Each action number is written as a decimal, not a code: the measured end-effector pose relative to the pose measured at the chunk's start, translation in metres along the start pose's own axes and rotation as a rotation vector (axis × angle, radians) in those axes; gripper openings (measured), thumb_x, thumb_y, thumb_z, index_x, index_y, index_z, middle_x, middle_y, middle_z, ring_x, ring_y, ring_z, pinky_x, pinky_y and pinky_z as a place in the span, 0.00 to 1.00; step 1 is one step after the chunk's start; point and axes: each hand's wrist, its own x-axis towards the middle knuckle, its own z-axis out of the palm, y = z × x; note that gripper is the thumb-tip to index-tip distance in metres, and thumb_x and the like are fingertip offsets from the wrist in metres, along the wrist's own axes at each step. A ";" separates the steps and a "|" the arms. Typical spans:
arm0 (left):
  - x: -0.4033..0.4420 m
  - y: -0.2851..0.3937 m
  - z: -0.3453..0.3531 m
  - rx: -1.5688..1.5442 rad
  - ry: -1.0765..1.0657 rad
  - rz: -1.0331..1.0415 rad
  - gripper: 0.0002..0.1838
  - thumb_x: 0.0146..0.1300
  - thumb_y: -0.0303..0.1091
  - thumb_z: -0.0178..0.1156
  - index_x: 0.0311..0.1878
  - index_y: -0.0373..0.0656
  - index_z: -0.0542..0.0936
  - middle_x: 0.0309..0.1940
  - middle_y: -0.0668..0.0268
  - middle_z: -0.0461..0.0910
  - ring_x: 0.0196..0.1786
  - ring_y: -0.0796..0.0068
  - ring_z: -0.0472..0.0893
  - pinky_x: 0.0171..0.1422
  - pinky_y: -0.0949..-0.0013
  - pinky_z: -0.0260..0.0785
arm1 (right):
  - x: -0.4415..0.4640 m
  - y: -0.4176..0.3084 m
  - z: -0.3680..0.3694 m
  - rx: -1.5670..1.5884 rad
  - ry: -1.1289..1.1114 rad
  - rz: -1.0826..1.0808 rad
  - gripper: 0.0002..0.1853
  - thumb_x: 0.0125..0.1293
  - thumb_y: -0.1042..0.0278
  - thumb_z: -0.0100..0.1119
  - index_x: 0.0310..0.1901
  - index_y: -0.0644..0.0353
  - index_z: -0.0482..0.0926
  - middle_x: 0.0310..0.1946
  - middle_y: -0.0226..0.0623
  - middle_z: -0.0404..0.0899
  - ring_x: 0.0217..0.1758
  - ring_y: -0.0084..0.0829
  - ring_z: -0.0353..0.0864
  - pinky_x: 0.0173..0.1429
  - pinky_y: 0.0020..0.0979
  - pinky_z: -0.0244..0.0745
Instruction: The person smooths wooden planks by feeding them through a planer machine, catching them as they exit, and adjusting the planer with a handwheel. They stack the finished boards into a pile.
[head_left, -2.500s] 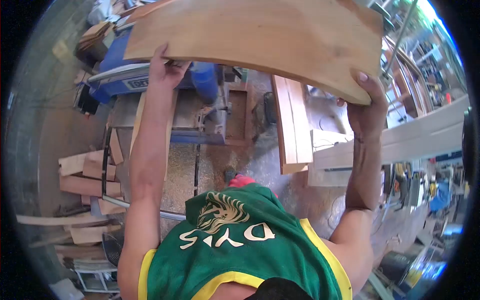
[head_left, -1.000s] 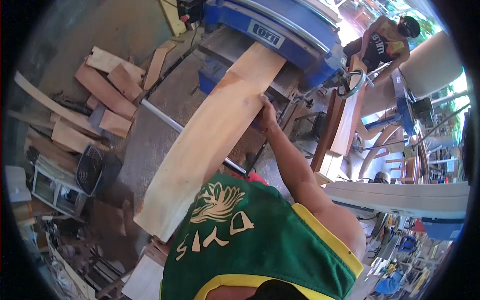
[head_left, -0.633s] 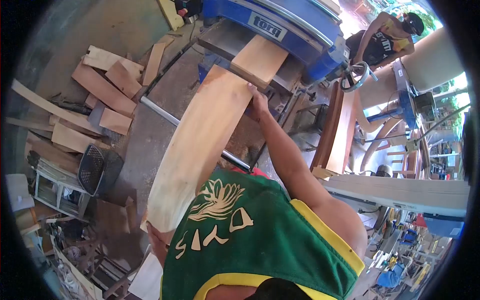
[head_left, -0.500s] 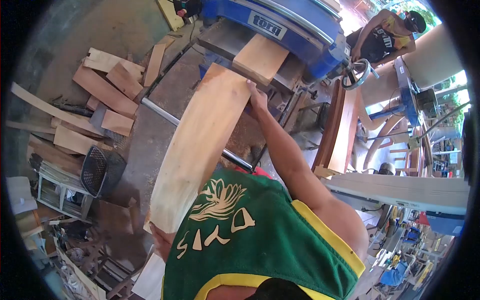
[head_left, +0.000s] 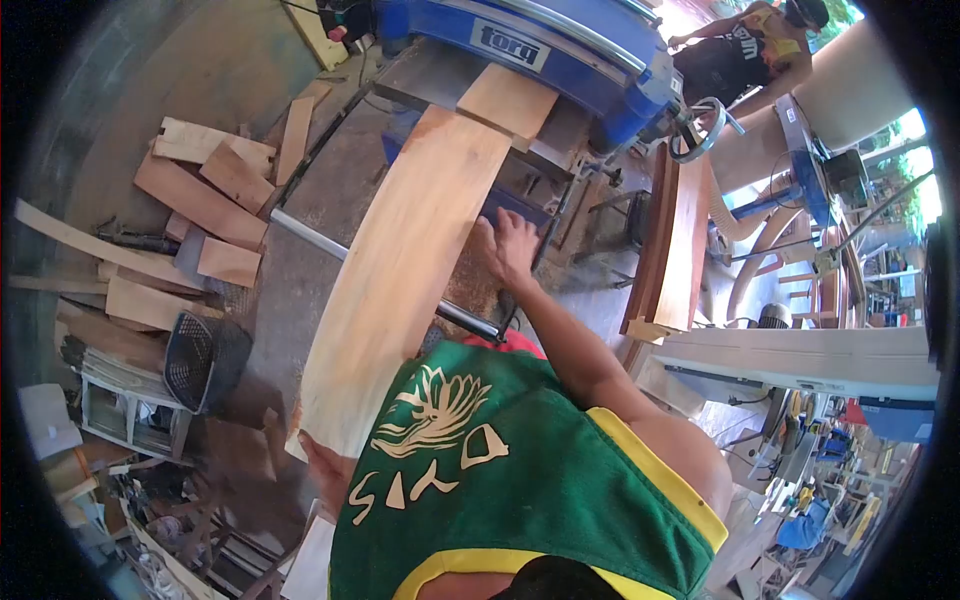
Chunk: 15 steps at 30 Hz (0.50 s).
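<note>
Head view: left hand (head_left: 330, 472) clamps the long board (head_left: 405, 260), right hand (head_left: 512, 248) spread open beside it. At twelve o'clock, only the short board (head_left: 508, 98) enters the machine (head_left: 510, 46).

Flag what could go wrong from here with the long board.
It may snag: the board's far end sits right at the end of the short piece sticking out of the machine, so a push could catch or skew one of them.

It may swing or tip: the right hand is open beside the board's edge, leaving the left hand gripping the near end, and the roller crossing beneath may let it slide.
</note>
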 end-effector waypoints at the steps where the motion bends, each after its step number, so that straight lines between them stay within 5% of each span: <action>1: -0.008 0.016 0.020 0.031 0.079 0.000 0.30 0.79 0.49 0.46 0.74 0.37 0.62 0.63 0.51 0.75 0.63 0.70 0.72 0.74 0.64 0.57 | -0.004 0.009 -0.008 0.000 0.010 0.008 0.34 0.67 0.41 0.56 0.61 0.65 0.73 0.60 0.56 0.74 0.64 0.55 0.69 0.67 0.52 0.62; 5: 0.009 0.006 0.024 0.308 -0.125 0.335 0.28 0.79 0.45 0.49 0.71 0.34 0.64 0.51 0.58 0.78 0.53 0.74 0.74 0.66 0.64 0.64 | -0.021 0.043 -0.024 -0.263 0.199 -0.001 0.40 0.58 0.50 0.66 0.69 0.62 0.66 0.67 0.57 0.63 0.68 0.60 0.61 0.70 0.52 0.59; 10: 0.023 0.019 0.033 -0.023 -0.209 0.108 0.25 0.78 0.46 0.51 0.66 0.35 0.67 0.46 0.62 0.76 0.49 0.76 0.73 0.60 0.66 0.63 | -0.044 0.083 0.014 -0.108 0.069 0.192 0.50 0.61 0.64 0.60 0.76 0.72 0.38 0.65 0.66 0.62 0.66 0.67 0.62 0.70 0.58 0.59; 15: 0.032 0.031 0.045 -0.231 -0.259 -0.050 0.23 0.77 0.47 0.53 0.60 0.37 0.70 0.40 0.66 0.73 0.45 0.77 0.71 0.54 0.68 0.63 | -0.039 0.074 0.010 0.036 -0.037 0.303 0.51 0.60 0.67 0.57 0.76 0.73 0.32 0.62 0.68 0.66 0.63 0.67 0.66 0.69 0.55 0.63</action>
